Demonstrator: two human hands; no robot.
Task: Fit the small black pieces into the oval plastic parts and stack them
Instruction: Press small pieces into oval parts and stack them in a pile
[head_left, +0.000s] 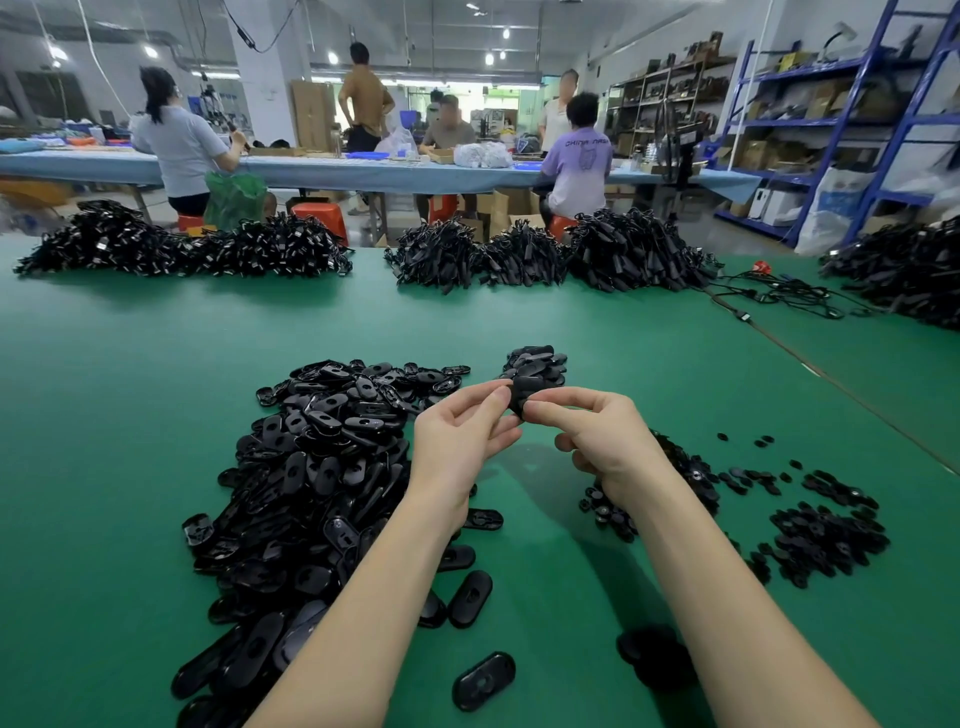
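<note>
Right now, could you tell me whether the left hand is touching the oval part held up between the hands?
Touching: the head view shows the left hand pinching the oval part at its fingertips.

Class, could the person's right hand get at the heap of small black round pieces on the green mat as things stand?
Probably not at once: the right hand pinches a black oval plastic part together with the left hand. The heap of small black round pieces lies open nearby.

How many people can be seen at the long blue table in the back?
5: one seated at left, one standing by the pillar, one seated facing here, one standing, one seated in purple. Others may be hidden.
</note>
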